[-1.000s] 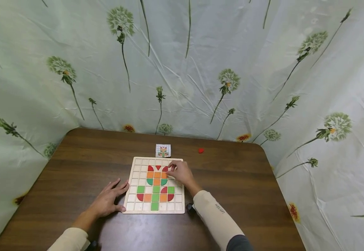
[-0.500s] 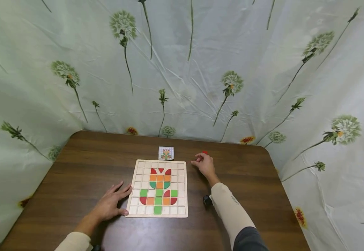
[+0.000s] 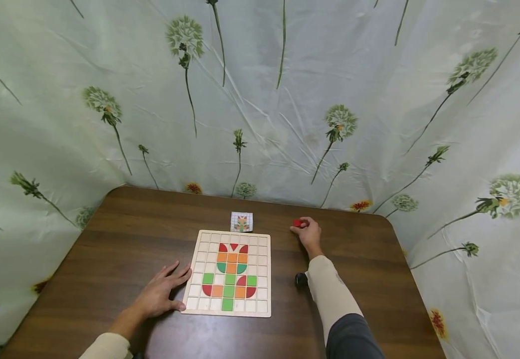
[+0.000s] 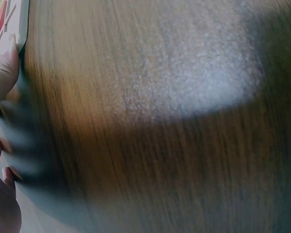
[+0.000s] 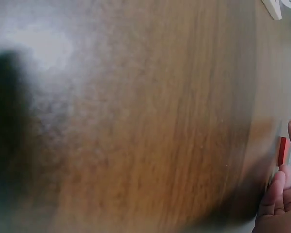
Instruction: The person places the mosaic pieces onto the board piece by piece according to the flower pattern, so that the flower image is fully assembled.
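My left hand (image 3: 158, 294) lies at the left edge of a wooden grid board (image 3: 266, 279), its thumb and fingertips touching the rim. In the left wrist view, the thumb (image 4: 5, 70) presses on the board's corner. Red, orange and green tiles on the board form a tulip shape; a pale square shows left of the stem, opposite a red curved tile (image 3: 242, 280). Right of the board, my right hand (image 3: 310, 235) pinches a small red tile (image 3: 297, 223) by the table. In the right wrist view, this red tile (image 5: 282, 151) shows edge-on among the fingers, partly cut off.
A small picture card (image 3: 242, 222) with a matching tulip pattern lies behind the board. The brown table (image 3: 152, 209) has rounded far corners, and a flowered curtain (image 3: 260, 124) hangs behind it.
My right hand has left the tulip's top on the board, moved right and reached the loose red tile. My left hand stays at the board's edge. The head view has shifted slightly.
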The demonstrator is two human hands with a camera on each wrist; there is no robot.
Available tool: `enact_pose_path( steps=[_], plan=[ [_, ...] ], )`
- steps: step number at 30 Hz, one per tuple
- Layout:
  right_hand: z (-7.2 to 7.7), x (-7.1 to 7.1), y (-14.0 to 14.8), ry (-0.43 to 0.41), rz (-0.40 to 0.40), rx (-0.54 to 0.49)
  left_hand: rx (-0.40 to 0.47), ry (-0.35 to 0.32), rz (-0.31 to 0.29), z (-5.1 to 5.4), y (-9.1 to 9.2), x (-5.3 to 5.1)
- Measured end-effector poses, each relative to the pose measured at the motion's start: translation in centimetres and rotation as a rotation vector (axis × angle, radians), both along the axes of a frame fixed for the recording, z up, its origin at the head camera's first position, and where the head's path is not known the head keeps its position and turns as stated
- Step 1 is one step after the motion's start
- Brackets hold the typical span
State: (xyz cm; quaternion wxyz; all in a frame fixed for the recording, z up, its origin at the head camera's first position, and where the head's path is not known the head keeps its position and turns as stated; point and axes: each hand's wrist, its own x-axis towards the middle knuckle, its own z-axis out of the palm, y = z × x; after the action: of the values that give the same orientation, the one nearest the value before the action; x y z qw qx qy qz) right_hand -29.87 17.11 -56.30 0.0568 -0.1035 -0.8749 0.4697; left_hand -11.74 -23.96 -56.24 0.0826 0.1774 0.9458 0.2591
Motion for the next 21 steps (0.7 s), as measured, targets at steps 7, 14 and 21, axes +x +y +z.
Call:
enact_pose_path(
  steps=[7,14,21],
  plan=[
    [0.07,-0.61,0.04,-0.072,-0.018,0.049,-0.021,0.024,-0.012,0.20,-0.19,-0.10],
    [0.57,-0.89,-0.04,-0.104,-0.041,0.065,-0.021,0.005,-0.008,0.28,-0.17,-0.17],
    [0.70,-0.88,-0.23,-0.142,-0.038,0.068,-0.011,-0.005,-0.008,0.24,-0.20,-0.02]
  ],
)
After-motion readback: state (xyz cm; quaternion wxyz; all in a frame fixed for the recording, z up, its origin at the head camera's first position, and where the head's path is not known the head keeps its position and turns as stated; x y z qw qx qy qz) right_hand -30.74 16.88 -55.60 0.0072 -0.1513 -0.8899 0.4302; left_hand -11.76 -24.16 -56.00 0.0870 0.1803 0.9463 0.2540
